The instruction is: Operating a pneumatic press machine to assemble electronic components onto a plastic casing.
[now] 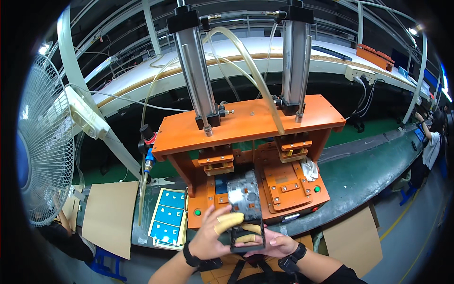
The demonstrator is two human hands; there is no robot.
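In front of the orange press, a dark rectangular frame-like housing with a shiny grey plate is held tilted between my hands. My left hand, with yellow finger cots, is closed on its left side near the lower end. My right hand grips the lower right edge, and some of its fingers are hidden behind the housing. Beyond the housing lies the press's left bed, with a dark blue piece partly covered. The right bed carries an orange fixture plate.
Left of the press lies a sheet with blue rectangular pieces. A cardboard sheet and a white fan stand farther left. Green buttons sit at the press's front corners. A white cloth rests at its right. Another person is far right.
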